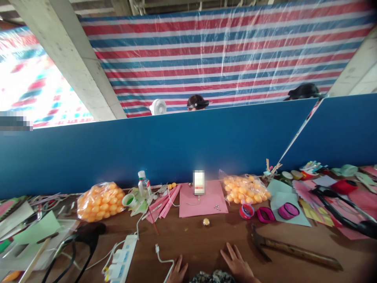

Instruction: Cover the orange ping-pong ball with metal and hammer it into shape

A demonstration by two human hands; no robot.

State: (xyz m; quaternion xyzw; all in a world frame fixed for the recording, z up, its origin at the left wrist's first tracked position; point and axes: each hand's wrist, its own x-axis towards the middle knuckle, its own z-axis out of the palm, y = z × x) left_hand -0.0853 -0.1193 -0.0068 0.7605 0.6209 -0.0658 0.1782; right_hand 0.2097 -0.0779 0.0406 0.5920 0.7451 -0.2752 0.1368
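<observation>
My left hand (178,271) rests on the brown table at the bottom edge, fingers apart, with nothing in it. A white charging cable (165,260) lies right beside it. Flat on the wood to the right is my right hand (237,264), its fingers spread and empty. The nearest thing to it is a claw hammer (297,249) with a wooden handle. Ahead of both hands sits a small round gold-and-silver object (206,222). Behind that, pink paper (188,206) carries a few tiny shiny bits and a lit, blurred-out device (199,183).
Bags of orange balls stand left (101,202) and right (244,189). At left are a power strip (125,257), a green cup (129,201) and a plastic bottle (143,184). Tape rolls (266,215) lie at right. A blue partition (176,145) closes the back; two heads show beyond it.
</observation>
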